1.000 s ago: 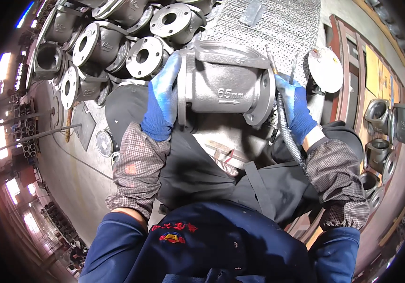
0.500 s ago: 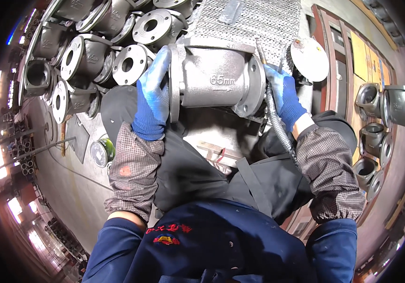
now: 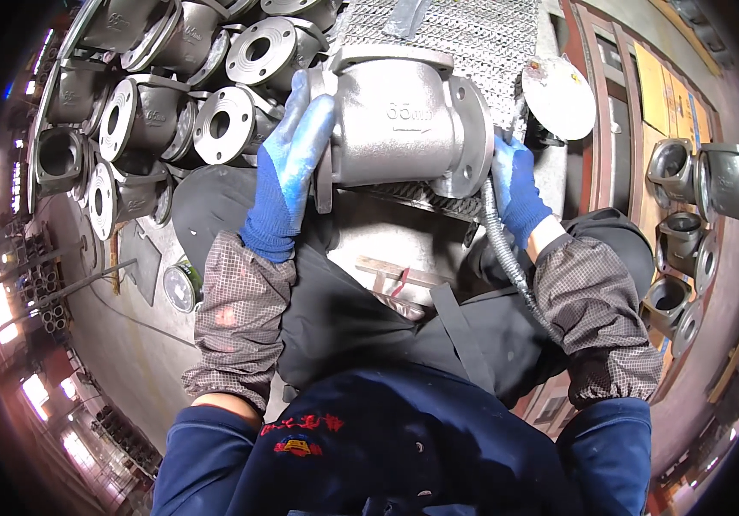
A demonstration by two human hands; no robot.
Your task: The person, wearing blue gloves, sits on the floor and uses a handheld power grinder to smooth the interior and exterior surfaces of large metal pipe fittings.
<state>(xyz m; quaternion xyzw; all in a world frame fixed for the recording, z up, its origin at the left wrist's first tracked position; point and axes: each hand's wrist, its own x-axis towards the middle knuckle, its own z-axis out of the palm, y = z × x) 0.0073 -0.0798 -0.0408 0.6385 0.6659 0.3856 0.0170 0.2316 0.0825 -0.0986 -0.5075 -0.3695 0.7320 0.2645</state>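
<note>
A grey cast-metal valve body [image 3: 395,125] with flanged ends lies across the near edge of the mesh-topped bench in front of me. My left hand [image 3: 288,163], in a blue glove, grips its left flange, with the thumb towards the body. My right hand [image 3: 517,176], also gloved in blue, is closed beside the right flange [image 3: 471,138]. It holds a tool on a ribbed metal flexible shaft [image 3: 507,245], which runs down past my right forearm. The tool's tip is hidden by the flange and hand.
More flanged valve bodies [image 3: 150,116] are stacked at the left. A round whitish plate [image 3: 558,97] stands right of the mesh bench top [image 3: 481,39]. Several castings [image 3: 679,236] sit on boards at the far right. A can [image 3: 182,286] stands on the floor by my left knee.
The valve body has shifted slightly right and up and turned, showing more of its right flange face. The tool's thin tip, visible above my right hand before, is now hidden at that flange.
</note>
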